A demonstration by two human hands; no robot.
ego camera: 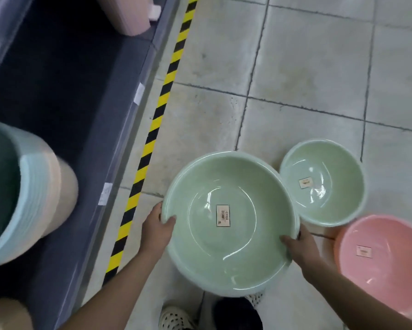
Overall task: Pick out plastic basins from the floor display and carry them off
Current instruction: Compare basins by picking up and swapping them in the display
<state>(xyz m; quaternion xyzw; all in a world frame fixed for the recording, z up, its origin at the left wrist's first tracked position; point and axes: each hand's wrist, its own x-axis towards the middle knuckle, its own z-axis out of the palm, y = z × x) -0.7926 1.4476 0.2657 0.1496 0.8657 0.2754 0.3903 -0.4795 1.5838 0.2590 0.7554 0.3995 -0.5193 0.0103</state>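
Observation:
A large pale green basin (224,256) with a white label inside is held over the tiled floor in front of me. My left hand (157,226) grips its left rim, thumb inside. My right hand (302,250) grips its right rim, thumb inside. A smaller green basin (338,206) with a label sits just right of it, rim touching. A pink basin (388,270) with a label lies at the lower right, partly behind my right forearm.
A dark grey display platform (64,96) runs along the left, edged by yellow-black hazard tape (157,117). On it lies a tilted stack of teal and beige basins (31,191), and a pink stack (131,15) stands at the far end. My feet (176,319) are below the basin.

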